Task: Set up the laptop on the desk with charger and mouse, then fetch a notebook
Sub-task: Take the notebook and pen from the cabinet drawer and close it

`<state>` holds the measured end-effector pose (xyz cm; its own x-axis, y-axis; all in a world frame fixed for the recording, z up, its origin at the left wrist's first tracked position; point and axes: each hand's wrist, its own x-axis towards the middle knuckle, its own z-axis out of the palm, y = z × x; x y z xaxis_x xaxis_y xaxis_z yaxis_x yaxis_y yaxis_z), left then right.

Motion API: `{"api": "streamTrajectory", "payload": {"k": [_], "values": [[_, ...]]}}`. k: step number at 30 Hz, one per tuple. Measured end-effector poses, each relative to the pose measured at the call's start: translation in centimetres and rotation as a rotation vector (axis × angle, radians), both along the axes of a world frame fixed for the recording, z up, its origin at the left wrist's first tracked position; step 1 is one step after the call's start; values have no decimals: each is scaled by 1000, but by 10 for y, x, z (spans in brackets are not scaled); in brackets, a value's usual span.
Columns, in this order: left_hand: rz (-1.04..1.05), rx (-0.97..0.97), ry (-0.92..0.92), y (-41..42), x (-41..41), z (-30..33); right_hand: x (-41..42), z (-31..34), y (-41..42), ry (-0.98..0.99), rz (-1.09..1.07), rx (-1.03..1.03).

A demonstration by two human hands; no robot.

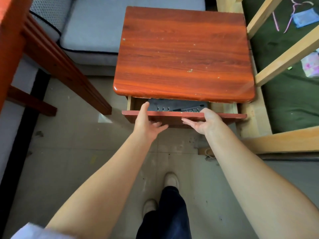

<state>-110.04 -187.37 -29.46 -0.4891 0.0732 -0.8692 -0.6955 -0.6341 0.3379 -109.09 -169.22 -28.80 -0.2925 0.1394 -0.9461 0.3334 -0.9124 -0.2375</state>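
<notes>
A red-brown wooden nightstand point(184, 54) stands before me with its top drawer point(229, 116) pulled partly out. Inside the gap lies a dark ring-bound notebook point(155, 105) with a black pen point(188, 107) on it; most of the notebook is hidden under the tabletop. My left hand point(146, 123) holds the drawer front at its left part, thumb over the top edge and fingers under it. My right hand point(205, 122) grips the same edge further right, fingers curled below.
A grey cushioned seat point(89, 31) is at the back left, with a red wooden frame point(51, 54) beside it. A light wooden bed frame point(276, 66) stands at the right. My feet point(165, 188) are on the tiled floor below.
</notes>
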Motion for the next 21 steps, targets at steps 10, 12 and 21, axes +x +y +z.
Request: {"api": "streamTrajectory", "payload": {"k": [10, 12, 21], "values": [[111, 51, -204, 1, 35, -20, 67, -28, -13, 26, -12, -60], [131, 97, -190, -3, 47, -35, 79, -40, -16, 40, -16, -63], [119, 161, -172, -12, 62, -96, 100, -101, -18, 160, -4, -88]]}}
